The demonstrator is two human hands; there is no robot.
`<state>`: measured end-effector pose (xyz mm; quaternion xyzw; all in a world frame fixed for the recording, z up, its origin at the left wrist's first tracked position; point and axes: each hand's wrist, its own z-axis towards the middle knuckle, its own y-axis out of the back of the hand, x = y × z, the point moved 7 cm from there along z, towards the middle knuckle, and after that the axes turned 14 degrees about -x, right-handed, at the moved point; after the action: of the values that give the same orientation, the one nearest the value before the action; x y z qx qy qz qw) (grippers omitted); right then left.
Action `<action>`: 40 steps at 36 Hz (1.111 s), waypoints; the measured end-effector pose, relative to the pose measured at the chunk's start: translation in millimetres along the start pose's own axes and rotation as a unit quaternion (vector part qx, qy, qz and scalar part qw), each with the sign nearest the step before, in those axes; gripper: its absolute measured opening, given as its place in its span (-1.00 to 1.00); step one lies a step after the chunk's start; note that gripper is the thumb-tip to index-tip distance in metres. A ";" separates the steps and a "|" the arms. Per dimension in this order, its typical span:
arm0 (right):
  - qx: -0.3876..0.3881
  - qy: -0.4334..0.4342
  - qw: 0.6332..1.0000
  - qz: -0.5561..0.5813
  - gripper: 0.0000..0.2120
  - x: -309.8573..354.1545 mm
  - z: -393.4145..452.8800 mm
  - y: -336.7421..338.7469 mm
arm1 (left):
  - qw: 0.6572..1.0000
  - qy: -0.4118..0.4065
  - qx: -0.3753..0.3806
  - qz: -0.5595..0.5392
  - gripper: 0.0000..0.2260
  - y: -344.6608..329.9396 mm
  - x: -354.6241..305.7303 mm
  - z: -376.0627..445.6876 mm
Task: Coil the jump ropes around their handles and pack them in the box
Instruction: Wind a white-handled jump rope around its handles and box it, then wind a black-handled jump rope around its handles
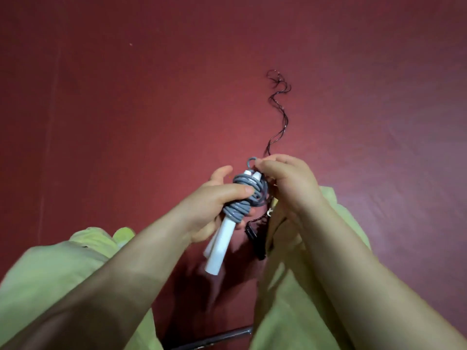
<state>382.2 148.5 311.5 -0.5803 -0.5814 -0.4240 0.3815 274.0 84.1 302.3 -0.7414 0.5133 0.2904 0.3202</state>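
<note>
A grey jump rope [242,198] is coiled around its two white handles [219,248], which lie side by side and point down toward me. My left hand [212,205] grips the bundle, thumb pressed on the coils. My right hand [285,183] pinches the grey rope's loose end at the top of the handles. A second, thin black rope [279,104] trails away over the red floor, and its black handles [255,238] lie beside my right knee. The box is out of sight.
Red floor [126,109] fills the view ahead. My knees in light green trousers [50,269] frame the lower corners. A dark metal bar [217,337] lies on the floor between my legs at the bottom edge.
</note>
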 end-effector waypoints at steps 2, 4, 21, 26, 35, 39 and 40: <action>-0.056 0.010 0.997 0.052 -0.80 12.1 -12.4 35.1 | 0.999 -0.003 0.034 0.010 -0.22 -27.0 -6.5 -14.2; -0.096 0.008 0.989 0.112 -0.72 18.9 -23.3 72.4 | 0.997 0.002 0.075 0.032 -0.23 -55.8 -8.1 -28.4; -0.228 -0.092 0.955 0.165 -0.72 -112.2 -85.0 271.0 | 0.989 -0.064 0.062 0.121 -0.90 -232.8 88.3 -24.6; -0.194 -0.131 0.950 0.208 -0.65 -157.7 -77.4 272.1 | 0.980 -0.068 0.073 0.173 -0.81 -275.1 128.4 5.4; -0.281 -0.212 0.935 0.034 -0.76 -257.8 -44.7 316.4 | 0.897 0.026 0.187 0.399 -0.60 -303.7 221.5 51.8; -0.316 -0.276 0.907 -0.047 -0.76 -321.8 -35.2 343.3 | 0.872 0.134 0.185 0.432 -0.45 -278.5 254.0 75.9; -0.327 -0.295 0.895 -0.066 -0.72 -342.7 -33.7 351.3 | 0.870 0.157 0.176 0.433 -0.48 -271.7 258.6 81.6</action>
<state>743.4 -15.0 20.3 -0.7312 -0.5326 -0.4236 -0.0483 601.7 71.3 102.8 -0.4119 0.8689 0.1848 0.2032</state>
